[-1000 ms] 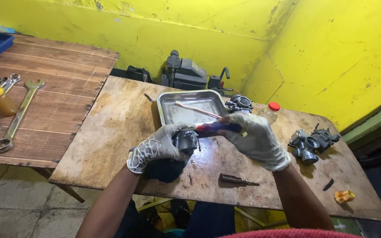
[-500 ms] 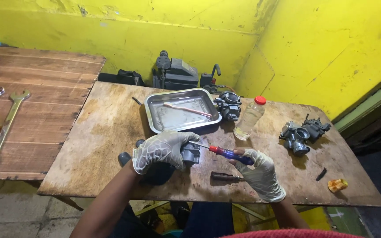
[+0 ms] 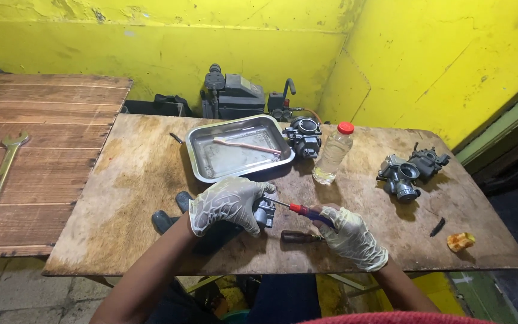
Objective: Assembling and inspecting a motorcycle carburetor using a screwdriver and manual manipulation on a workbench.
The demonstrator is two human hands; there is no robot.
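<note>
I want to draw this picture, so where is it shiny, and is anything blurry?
In the head view, the metal tray shines with glare along its rim; the bottle and the engine parts cast soft shadows on the table; the left hand and right hand look sharp; the table's edges bend slightly.

Clear red-capped bottle (image 3: 333, 154) stands beside tray (image 3: 202, 171).

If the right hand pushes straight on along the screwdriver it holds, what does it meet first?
Most likely the small grey metal part gripped by the gloved left hand: the red-and-blue-handled screwdriver in the right hand already points into it.
</note>
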